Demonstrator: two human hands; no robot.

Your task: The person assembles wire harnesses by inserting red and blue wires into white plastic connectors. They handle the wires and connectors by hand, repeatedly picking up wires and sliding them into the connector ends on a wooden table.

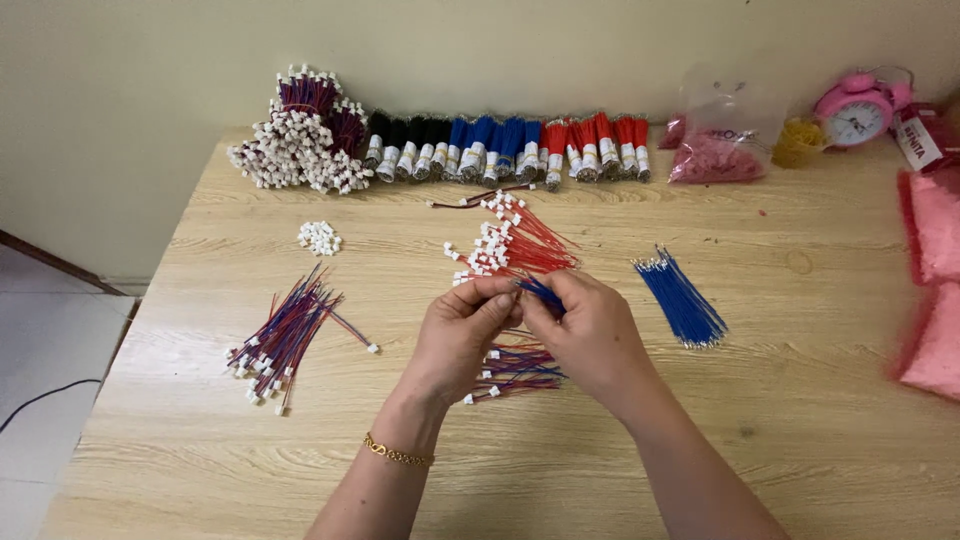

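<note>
Wooden table | left hand, right hand fingers pinched shut on blue wires between them

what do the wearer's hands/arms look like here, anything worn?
Two bare hands and forearms, no gloves and no sleeves in view. The left hand has a thin gold chain bracelet at the wrist. The right hand and its wrist carry nothing visible: no watch, no band. No rings can be made out on either hand, and no markings show.
</note>
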